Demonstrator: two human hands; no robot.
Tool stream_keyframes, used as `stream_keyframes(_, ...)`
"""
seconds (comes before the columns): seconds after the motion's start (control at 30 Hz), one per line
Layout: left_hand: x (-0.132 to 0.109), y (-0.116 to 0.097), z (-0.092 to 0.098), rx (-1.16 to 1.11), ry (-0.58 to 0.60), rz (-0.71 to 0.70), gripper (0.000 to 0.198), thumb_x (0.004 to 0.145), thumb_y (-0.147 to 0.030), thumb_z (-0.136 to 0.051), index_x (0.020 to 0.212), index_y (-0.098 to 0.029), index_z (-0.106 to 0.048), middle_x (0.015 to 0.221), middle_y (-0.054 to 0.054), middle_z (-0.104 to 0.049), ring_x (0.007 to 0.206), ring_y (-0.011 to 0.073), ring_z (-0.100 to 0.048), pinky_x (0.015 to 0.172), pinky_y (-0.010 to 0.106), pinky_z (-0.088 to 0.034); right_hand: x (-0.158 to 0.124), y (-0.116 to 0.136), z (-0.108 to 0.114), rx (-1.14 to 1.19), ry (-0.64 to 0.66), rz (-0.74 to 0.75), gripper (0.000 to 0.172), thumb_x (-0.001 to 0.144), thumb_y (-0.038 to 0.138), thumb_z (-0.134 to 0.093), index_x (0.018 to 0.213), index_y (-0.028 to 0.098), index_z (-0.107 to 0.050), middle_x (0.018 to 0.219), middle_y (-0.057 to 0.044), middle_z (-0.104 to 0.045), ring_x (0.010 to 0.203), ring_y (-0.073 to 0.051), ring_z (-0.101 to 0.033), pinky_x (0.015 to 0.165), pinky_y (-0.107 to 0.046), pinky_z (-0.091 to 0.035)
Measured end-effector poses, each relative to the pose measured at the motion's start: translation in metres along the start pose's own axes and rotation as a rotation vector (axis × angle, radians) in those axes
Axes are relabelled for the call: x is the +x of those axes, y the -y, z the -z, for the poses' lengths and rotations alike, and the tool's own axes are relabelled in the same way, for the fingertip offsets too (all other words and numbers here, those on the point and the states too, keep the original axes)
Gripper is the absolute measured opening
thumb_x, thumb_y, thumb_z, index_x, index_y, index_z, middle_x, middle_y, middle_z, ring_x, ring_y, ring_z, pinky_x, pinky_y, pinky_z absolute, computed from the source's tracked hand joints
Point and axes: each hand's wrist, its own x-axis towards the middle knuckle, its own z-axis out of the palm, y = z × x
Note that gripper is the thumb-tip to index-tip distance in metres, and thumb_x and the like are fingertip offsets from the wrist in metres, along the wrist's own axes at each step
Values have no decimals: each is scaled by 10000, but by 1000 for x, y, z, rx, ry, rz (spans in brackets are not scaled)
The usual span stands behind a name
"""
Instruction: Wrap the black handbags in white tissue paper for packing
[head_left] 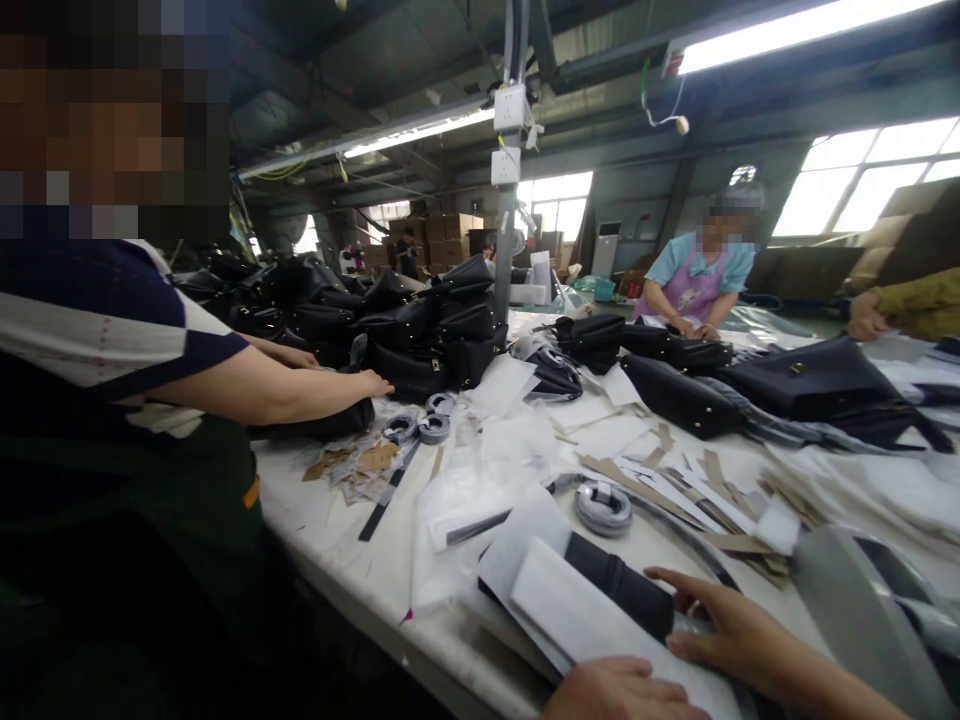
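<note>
At the bottom of the head view lies a black bag [622, 583], partly covered by folded white foam sheets [577, 600]. My left hand [619, 690] is closed at the sheet's lower edge, its fingers bent over the white material; its underside is out of sight. My right hand [724, 630] grips the bag's right end, with thumb and forefinger apart around it and a bit of clear plastic between them. Just beyond the bag rests a plastic-wrapped coiled strap [602, 508]. A long dark strap [694, 540] curves behind my right hand.
Stacked black bags [405, 330] fill the table's far left, where a co-worker's hand [375, 384] touches one. Paper strips [660, 495] and white sheets [517, 435] litter the middle. A metal post [504, 250] rises behind. Another person [690, 285] works across the table.
</note>
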Motion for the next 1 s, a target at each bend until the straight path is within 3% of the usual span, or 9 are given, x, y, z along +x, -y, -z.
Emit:
stream_keyframes(0.2,-4,-21,34,-286,4,162,567,793,-225,-564,1356,-191,-504,1371,52,-617,1262,193,-565,1124,384,-380,-22,21,8,11,-156,58,343,865,363,-552,1101,202,-741,1092,-93,-757,1040,-276,-691,953,-391,-512)
stream_keyframes(0.3,-6,-21,41,-350,2,164,658,713,-133,-528,1366,-212,-499,1410,33,-587,1306,177,-525,1149,400,-352,-54,39,7,-9,-293,14,364,951,340,-472,1204,183,-682,1256,-116,-686,1185,-261,-620,1055,-407,-446)
stream_keyframes(0.37,-5,-19,44,-369,-14,151,664,691,-109,-511,1348,-201,-513,1412,48,-584,1322,180,-511,1148,409,-356,-84,54,-3,-61,-350,117,351,964,337,-485,1245,211,-652,1268,-98,-680,1195,-252,-615,1076,-421,-444)
stream_keyframes(0.43,-5,-19,47,-405,-46,157,623,700,-104,-516,1316,-192,-535,1381,61,-609,1299,180,-532,1144,405,-364,-113,66,-24,-165,-367,247,431,932,331,-556,1349,226,-575,1321,-92,-649,1227,-265,-601,1111,-463,-424)
stream_keyframes(0.53,-6,-19,55,-494,-121,173,484,725,-78,-509,1184,-190,-616,1213,52,-706,1182,175,-616,1104,373,-422,-139,68,-60,-342,-450,341,800,832,253,-651,1542,173,-291,1479,-132,-492,1339,-318,-496,1083,-500,-469)
stream_keyframes(0.67,-18,-9,69,-444,-161,87,393,830,-51,-459,1163,-176,-626,1194,73,-708,1159,167,-632,1026,335,-498,-138,52,-83,-488,-534,370,836,824,27,-506,1570,229,-186,1485,-82,-489,1345,-263,-495,1047,-450,-519)
stream_keyframes(0.8,-39,21,88,-10,-86,99,433,954,-209,-529,1385,-194,-487,1408,98,-582,1328,222,-513,1127,467,-390,-132,32,-65,-559,-507,369,725,800,-19,-513,1483,188,-385,1438,-113,-544,1293,-271,-552,1015,-430,-540)
stream_keyframes(0.9,-48,35,101,178,23,103,649,886,-358,-673,1448,-173,-405,1454,136,-528,1357,270,-477,1131,502,-370,-132,16,-40,-577,-444,347,646,787,-7,-572,1400,173,-484,1402,-126,-579,1261,-277,-582,1029,-448,-520)
stream_keyframes(1.0,-47,31,105,244,73,85,851,748,-397,-809,1447,-146,-394,1483,156,-489,1377,315,-443,1151,537,-325,-134,6,-20,-580,-381,311,593,800,21,-608,1362,187,-516,1393,-121,-589,1253,-279,-586,1063,-497,-473)
